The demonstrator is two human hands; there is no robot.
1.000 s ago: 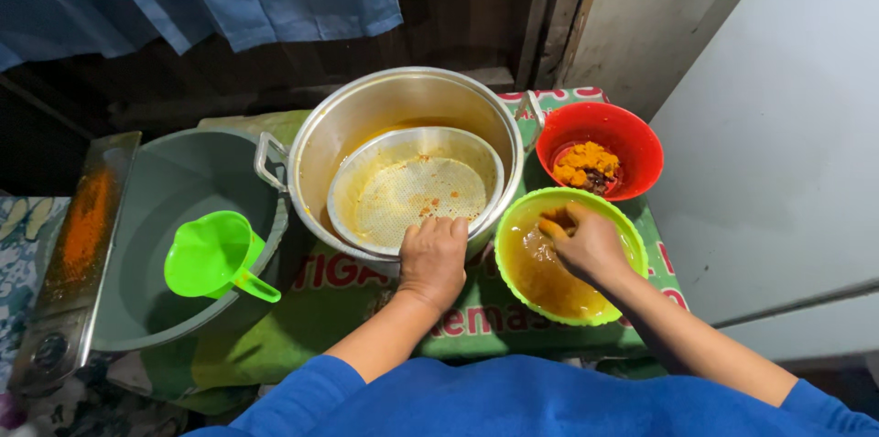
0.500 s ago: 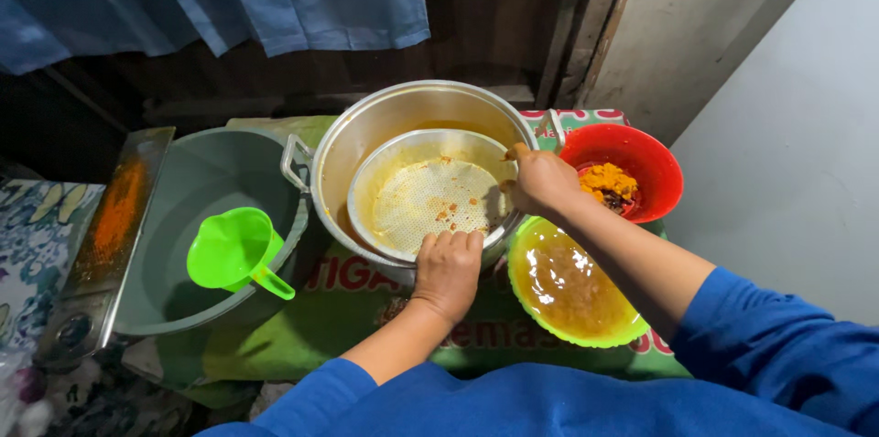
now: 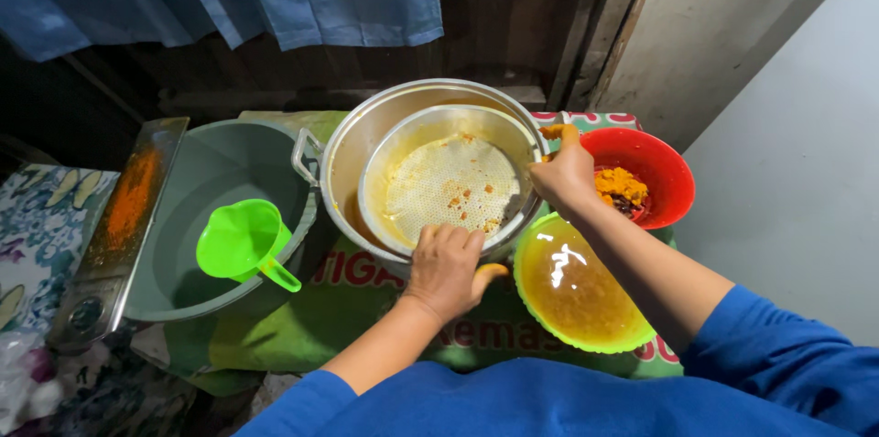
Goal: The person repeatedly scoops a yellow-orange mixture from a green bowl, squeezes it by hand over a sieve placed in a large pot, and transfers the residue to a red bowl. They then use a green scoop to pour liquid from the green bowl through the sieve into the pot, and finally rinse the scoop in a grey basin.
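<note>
A metal strainer point(image 3: 450, 183) with orange bits on its mesh sits tilted inside a large steel pot point(image 3: 366, 135). My left hand point(image 3: 447, 270) grips the strainer's near rim. My right hand point(image 3: 566, 172), stained orange, holds the strainer's right rim, with the fingers curled over it. Just below that hand stands a green bowl point(image 3: 575, 289) of yellow-brown liquid. A red bowl point(image 3: 657, 173) with orange pulp is to the right of it.
A grey-green basin point(image 3: 192, 181) with a bright green scoop point(image 3: 244, 241) stands left of the pot. A grater board point(image 3: 128, 208) stained orange lies at the far left. A green printed cloth point(image 3: 339, 309) covers the surface. Blue curtain hangs behind; a pale wall stands right.
My right hand left the green bowl and rose to the strainer's right rim. The strainer now tilts and shows its mesh with less liquid. My left hand stays on the near rim.
</note>
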